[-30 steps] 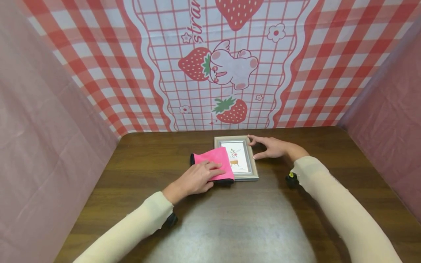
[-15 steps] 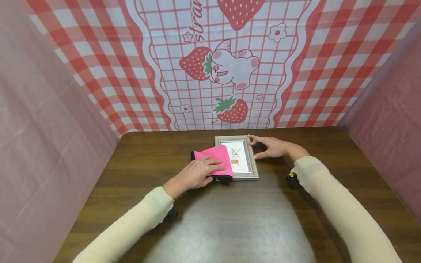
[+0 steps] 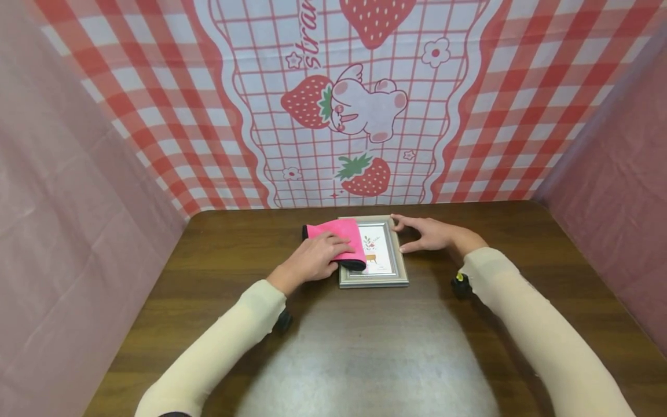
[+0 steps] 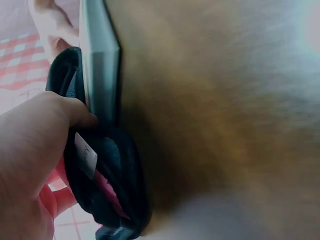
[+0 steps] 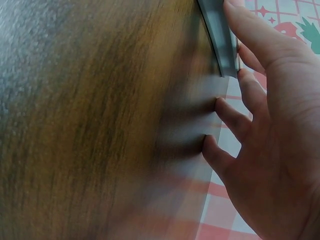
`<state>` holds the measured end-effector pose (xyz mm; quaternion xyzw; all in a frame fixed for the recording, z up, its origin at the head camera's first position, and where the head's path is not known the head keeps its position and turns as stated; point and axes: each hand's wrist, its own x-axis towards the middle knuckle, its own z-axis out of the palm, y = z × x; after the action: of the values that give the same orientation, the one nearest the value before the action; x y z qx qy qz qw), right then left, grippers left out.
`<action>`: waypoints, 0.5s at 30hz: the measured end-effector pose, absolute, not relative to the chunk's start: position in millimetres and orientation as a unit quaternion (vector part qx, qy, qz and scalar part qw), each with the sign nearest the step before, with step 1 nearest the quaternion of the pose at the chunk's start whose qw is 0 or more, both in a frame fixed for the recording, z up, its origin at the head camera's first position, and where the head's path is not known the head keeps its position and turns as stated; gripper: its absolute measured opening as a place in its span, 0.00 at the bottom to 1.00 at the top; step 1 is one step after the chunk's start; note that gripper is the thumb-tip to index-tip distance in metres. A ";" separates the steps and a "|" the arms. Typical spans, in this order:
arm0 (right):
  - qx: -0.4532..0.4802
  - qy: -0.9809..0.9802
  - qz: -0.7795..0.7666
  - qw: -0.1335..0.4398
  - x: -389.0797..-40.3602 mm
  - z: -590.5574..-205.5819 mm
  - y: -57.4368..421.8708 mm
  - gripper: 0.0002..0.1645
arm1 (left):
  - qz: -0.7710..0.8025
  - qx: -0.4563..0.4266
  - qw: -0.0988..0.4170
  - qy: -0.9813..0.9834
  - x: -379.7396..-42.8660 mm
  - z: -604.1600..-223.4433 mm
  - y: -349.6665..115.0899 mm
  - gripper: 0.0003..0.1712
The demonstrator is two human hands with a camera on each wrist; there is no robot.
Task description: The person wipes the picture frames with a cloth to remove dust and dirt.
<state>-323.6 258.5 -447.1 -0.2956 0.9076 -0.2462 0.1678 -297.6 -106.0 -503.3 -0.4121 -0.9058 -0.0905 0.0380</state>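
Note:
A picture frame (image 3: pixel 400 272) with a silver-beige border and a plant drawing lies flat on the table. Over its left part is a folded pink cloth (image 3: pixel 341 229) with black edging, which hides that side of the picture. My left hand (image 3: pixel 315 258) holds the cloth, fingers over its top and thumb at its near edge. In the left wrist view the thumb presses the black edging (image 4: pixel 132 165), beside a small white tag (image 4: pixel 86 155). Against the frame's right border rest the thumb and a fingertip of my right hand (image 3: pixel 429 233); its other fingers spread onto the table (image 5: pixel 100 125).
Behind the table hangs a red-and-white checked cloth (image 3: pixel 208 133) with strawberry prints. Pink curtains stand at the left (image 3: pixel 78 231) and right (image 3: pixel 615 174). Each wrist carries a small black device, such as the right wrist device (image 3: pixel 461 285).
My left hand has slid the cloth away from me, up along the frame, uncovering the frame's near left corner. The right hand and the frame stay in place.

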 end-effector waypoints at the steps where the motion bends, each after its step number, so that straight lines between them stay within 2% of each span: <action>1: -0.295 0.908 -0.246 0.169 -323.5 -446.6 258.4 0.59 | -0.096 -0.407 0.030 -0.908 -298.4 -499.5 -104.6 0.29; 5: -0.295 0.909 -0.241 0.171 -322.8 -445.2 258.5 0.59 | -0.089 -0.397 0.020 -0.913 -305.8 -493.4 -101.7 0.30; 8: -0.292 0.910 -0.238 0.172 -322.9 -444.8 259.1 0.59 | -0.099 -0.401 0.031 -0.910 -326.8 -512.8 -103.9 0.31; 15: -0.295 0.910 -0.235 0.171 -331.9 -455.8 264.5 0.60 | -0.072 -0.368 0.003 -0.927 -331.8 -501.1 -96.6 0.32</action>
<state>-331.9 264.5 -455.8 -0.2947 0.9104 -0.2346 0.1714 -331.8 -96.6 -501.1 -0.3677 -0.9272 -0.0719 0.0030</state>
